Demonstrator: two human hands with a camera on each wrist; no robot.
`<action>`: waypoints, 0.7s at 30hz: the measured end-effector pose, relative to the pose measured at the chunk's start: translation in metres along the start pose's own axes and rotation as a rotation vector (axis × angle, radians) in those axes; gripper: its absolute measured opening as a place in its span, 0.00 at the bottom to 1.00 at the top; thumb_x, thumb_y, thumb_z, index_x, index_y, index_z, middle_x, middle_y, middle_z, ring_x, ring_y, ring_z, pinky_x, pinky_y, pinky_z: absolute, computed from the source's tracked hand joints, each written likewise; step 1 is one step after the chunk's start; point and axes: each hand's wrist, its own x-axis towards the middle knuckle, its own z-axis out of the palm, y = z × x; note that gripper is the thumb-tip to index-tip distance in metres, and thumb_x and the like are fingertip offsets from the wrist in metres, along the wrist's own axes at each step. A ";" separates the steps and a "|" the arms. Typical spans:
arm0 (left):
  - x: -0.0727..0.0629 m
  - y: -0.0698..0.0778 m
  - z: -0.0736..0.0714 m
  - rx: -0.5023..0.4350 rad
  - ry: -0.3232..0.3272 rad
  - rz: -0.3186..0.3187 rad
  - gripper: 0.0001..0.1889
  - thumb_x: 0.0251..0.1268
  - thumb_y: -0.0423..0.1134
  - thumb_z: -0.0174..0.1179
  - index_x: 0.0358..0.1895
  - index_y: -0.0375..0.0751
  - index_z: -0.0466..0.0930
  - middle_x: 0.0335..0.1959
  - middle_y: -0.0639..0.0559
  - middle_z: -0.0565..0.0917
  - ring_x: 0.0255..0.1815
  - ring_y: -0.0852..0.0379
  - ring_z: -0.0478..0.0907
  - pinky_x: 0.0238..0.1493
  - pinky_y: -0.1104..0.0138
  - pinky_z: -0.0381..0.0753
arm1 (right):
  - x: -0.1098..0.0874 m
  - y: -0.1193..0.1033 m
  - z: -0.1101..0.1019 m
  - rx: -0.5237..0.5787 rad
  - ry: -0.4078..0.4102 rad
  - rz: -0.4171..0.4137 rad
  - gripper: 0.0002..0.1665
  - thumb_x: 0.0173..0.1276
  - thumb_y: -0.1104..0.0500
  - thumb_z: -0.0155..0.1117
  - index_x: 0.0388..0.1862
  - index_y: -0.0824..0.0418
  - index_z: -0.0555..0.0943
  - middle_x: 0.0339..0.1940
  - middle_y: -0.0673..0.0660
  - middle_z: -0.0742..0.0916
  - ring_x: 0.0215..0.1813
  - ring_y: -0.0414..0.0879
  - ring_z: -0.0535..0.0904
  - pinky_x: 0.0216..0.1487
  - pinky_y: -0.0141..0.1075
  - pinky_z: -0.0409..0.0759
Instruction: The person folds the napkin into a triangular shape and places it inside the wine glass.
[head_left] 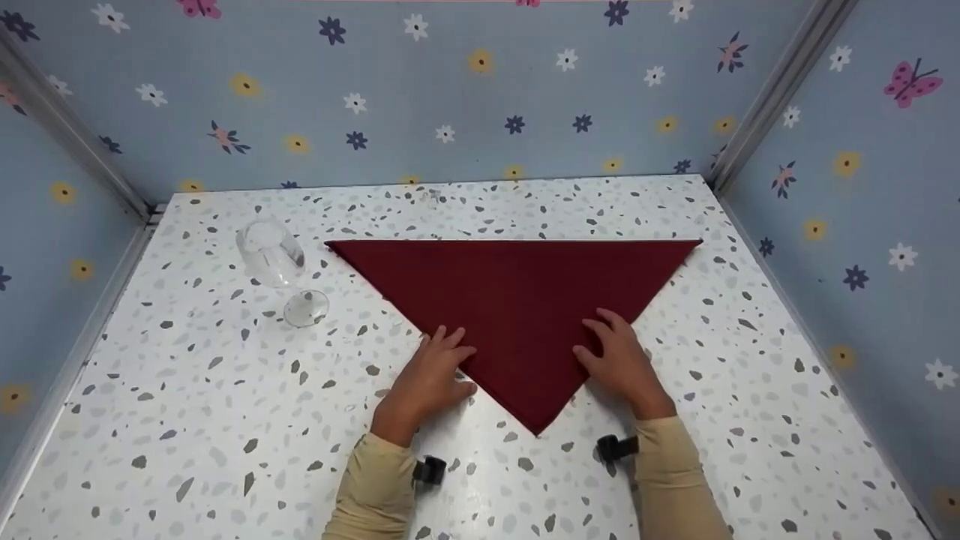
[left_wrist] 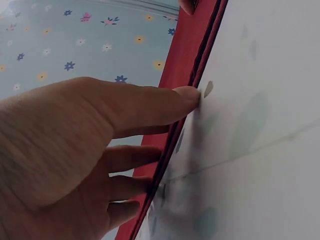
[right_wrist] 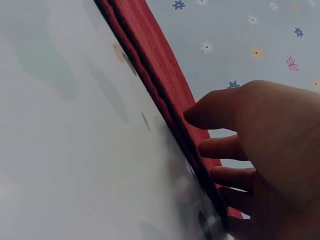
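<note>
Fingers [left_wrist: 132, 157] — on triangular maroon cloth [head_left: 510, 300]

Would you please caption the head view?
Left hand and right hand at the edges of a maroon triangular cloth, clear stemmed glass nearby.

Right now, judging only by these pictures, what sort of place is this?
Probably a small booth set up for tabletop work: flower-patterned panels stand along three sides of a speckled white table, and a folded dark red cloth lies on it.

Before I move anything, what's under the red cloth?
The red cloth lies on the speckled table, which shows around it. What is beneath is covered, so I cannot tell whether anything else lies there.
</note>
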 end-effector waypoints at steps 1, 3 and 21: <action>-0.001 0.000 0.001 -0.007 0.002 0.006 0.28 0.62 0.42 0.70 0.64 0.35 0.77 0.74 0.36 0.66 0.77 0.34 0.52 0.77 0.47 0.47 | 0.000 0.000 0.001 -0.001 0.002 0.000 0.32 0.74 0.52 0.62 0.72 0.64 0.71 0.78 0.63 0.64 0.78 0.61 0.55 0.72 0.57 0.60; -0.001 0.001 0.003 -0.019 0.012 0.019 0.27 0.62 0.41 0.69 0.64 0.34 0.78 0.73 0.38 0.67 0.77 0.35 0.53 0.77 0.48 0.48 | 0.000 0.001 0.002 0.000 0.007 -0.003 0.32 0.74 0.52 0.62 0.72 0.65 0.71 0.78 0.63 0.64 0.78 0.61 0.55 0.73 0.57 0.59; -0.011 0.016 0.024 -0.164 0.051 0.168 0.19 0.64 0.34 0.66 0.58 0.35 0.82 0.71 0.40 0.71 0.76 0.41 0.60 0.75 0.53 0.56 | -0.014 -0.013 0.007 -0.027 -0.017 -0.065 0.28 0.71 0.55 0.66 0.65 0.67 0.76 0.77 0.68 0.64 0.79 0.65 0.51 0.76 0.62 0.44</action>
